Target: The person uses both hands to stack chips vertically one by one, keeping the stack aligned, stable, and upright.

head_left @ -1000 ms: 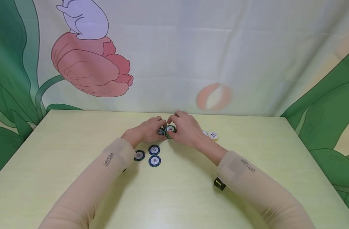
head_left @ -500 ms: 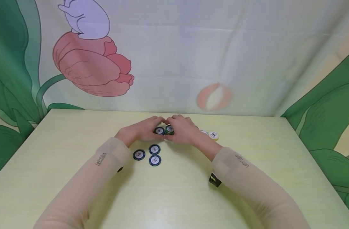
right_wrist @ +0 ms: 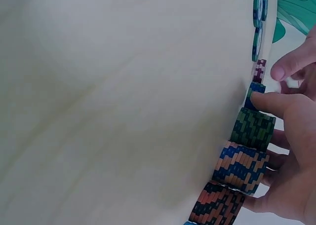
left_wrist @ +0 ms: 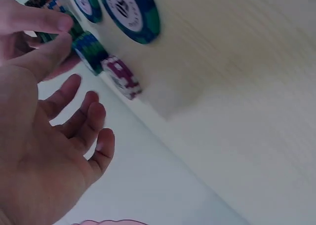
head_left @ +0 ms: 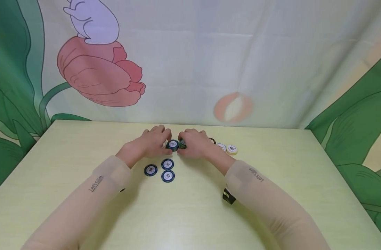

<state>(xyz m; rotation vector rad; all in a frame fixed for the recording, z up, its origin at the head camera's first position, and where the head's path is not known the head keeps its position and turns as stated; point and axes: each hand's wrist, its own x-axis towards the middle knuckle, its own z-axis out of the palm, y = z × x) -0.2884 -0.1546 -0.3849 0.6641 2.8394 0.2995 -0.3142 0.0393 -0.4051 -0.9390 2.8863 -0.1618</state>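
My right hand [head_left: 195,143] curls its thumb and fingers around a stack of green poker chips [right_wrist: 253,129]; its thumb tip overlaps the short stack of blue poker chips [head_left: 173,145] beside it in the right wrist view. My left hand [head_left: 148,142] is just left of the blue stack, thumb and fingers spread apart and loosely bent, holding nothing. A short stack of maroon and white chips [left_wrist: 121,78] stands by the blue one, mostly hidden by my left hand in the head view.
Stacks of orange-blue chips [right_wrist: 241,167] and orange-black chips [right_wrist: 217,205] continue the row, followed by white chips [head_left: 221,147] and a yellow-edged stack [head_left: 232,149]. Nearer lie three flat blue chips [head_left: 168,176]. A printed curtain [head_left: 178,69] hangs behind the table [head_left: 190,215].
My left hand has drawn away to the left, uncovering the blue stack. My right hand has shifted slightly left, its fingers now covering more of the green stack.
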